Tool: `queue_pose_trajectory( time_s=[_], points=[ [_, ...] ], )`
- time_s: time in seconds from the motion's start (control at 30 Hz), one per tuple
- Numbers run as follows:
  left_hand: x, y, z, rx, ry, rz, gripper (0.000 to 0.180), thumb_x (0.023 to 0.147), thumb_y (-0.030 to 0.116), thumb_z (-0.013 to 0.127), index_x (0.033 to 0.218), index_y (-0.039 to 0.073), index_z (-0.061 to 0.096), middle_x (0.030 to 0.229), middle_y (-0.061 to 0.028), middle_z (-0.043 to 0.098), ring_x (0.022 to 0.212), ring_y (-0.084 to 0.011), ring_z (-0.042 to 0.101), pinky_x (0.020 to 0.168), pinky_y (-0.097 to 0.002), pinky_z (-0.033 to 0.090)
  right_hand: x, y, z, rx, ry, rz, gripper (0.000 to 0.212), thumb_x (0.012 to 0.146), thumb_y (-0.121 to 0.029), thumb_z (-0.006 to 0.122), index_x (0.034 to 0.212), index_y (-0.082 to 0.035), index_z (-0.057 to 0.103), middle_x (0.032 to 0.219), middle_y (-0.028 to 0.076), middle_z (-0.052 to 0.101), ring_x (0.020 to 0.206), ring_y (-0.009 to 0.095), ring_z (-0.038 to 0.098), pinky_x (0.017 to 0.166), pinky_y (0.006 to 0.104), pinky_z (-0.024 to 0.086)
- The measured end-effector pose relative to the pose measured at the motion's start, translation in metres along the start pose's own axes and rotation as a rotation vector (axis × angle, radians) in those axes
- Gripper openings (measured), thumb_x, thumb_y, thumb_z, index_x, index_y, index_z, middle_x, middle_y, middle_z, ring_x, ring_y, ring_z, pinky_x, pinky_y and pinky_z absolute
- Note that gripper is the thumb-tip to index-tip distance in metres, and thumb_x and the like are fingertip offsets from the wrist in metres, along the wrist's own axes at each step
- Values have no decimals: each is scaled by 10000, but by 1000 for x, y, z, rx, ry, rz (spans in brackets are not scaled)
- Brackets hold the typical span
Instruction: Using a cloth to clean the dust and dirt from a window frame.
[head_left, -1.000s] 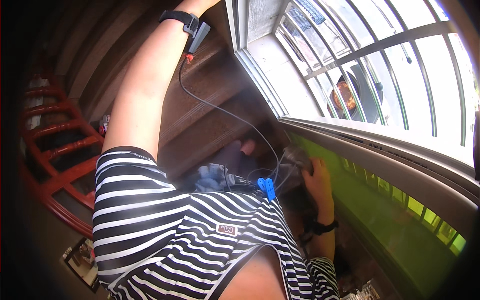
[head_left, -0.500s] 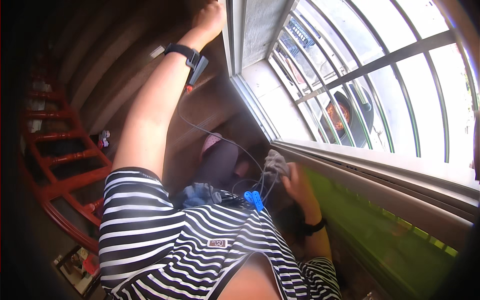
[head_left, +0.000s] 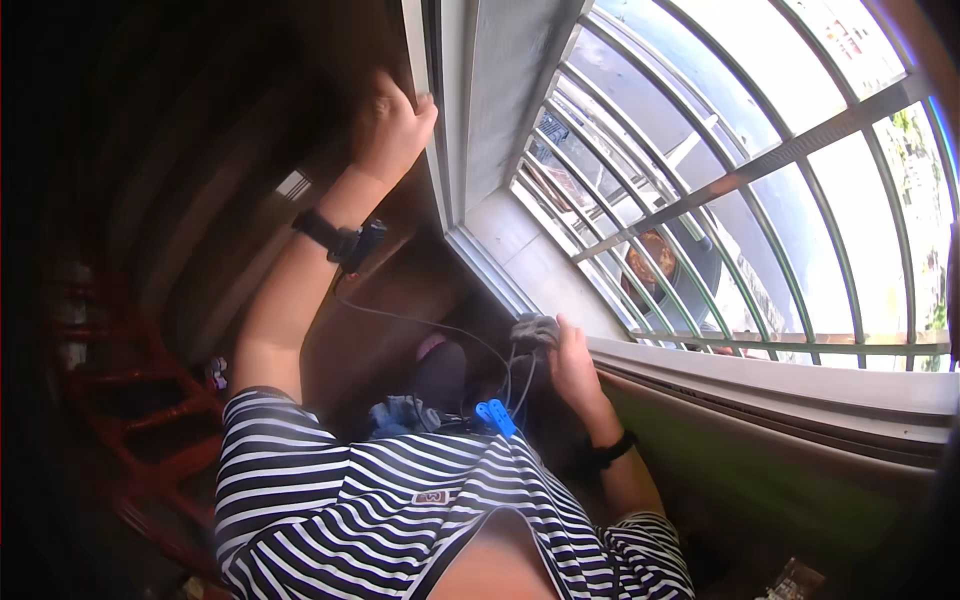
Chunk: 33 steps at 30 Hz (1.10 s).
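High on the left, my left hand (head_left: 388,138) is closed at the pale edge of the window frame (head_left: 424,110). Its thumb lies against that edge, while most of its fingertips are hidden. A crumpled grey cloth (head_left: 533,330) is in my right hand (head_left: 574,368), by the corner where the window's side track (head_left: 490,268) meets the sill (head_left: 700,372). That hand's fingers close round the cloth's right side. Dark straps circle both wrists, and a small dark device (head_left: 366,240) sits on the left one.
Metal bars (head_left: 745,215) cross the window opening. Beyond them stands a dark round pot (head_left: 650,258) with brownish contents. A thin cable (head_left: 430,322) runs from my left wrist toward a blue clip (head_left: 495,417) on my striped shirt. Red-brown wooden railing (head_left: 150,380) stands at left, in shadow.
My left hand has come lower along the frame edge. The right hand and cloth have shifted slightly left and up to the corner. The view has tilted, and the room looks darker.
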<state>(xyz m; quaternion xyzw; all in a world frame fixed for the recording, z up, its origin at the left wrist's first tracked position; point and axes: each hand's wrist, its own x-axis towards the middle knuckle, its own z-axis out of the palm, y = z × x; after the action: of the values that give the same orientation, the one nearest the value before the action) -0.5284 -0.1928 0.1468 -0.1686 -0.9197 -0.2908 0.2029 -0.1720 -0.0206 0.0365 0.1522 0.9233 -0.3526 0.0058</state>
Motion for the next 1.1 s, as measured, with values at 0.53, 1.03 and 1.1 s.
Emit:
queue_pose_trajectory(
  time_s=[0.53,1.03,1.1],
  points=[
    [94,29,-36,-239,488,563,826,880,230,677,1403,-127,146,1338,-330,285,1207,-449,316,1058,-516,240,54,-81,-78,557,660,332,227,935,-64,538,1150,7,514,955,26,542,826,77,495,743,225,439],
    [85,36,-48,-238,395,502,839,918,233,615,1426,-135,58,1445,-372,154,1306,-489,230,1104,-548,166,237,-78,-200,-470,1111,73,353,909,-155,578,1216,-4,493,1159,215,559,1101,388,523,951,456,412],
    [85,32,-46,-236,403,480,823,921,242,609,1427,-129,76,1440,-367,178,1300,-491,240,1101,-552,171,249,-79,-196,-627,1188,9,334,923,-197,556,1202,-21,506,1126,195,590,1070,366,547,924,465,416]
  ],
)
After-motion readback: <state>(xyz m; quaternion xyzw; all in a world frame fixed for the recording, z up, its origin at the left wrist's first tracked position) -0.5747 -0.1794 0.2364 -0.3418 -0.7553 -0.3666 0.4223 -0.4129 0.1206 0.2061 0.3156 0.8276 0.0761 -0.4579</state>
